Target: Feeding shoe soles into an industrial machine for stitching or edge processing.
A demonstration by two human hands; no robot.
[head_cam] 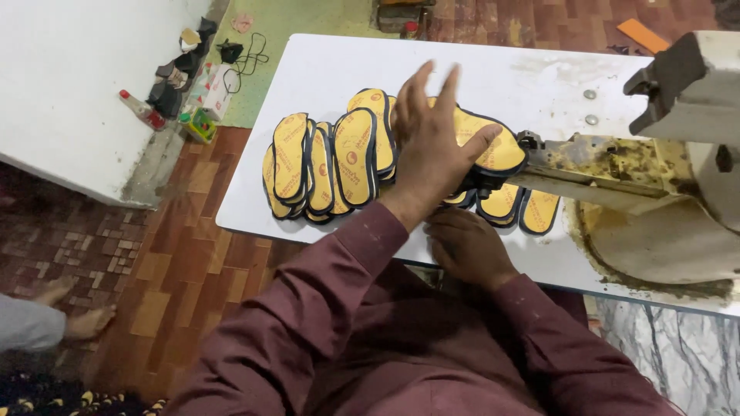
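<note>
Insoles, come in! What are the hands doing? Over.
Left hand open, pressing yellow insole at sewing machine arm. Right hand resting on table. Insole pile beside.

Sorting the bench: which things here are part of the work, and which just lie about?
In use: left hand, right hand, yellow insoles, sewing machine, white table.
Lying about: bottles, cable, orange strip.
</note>
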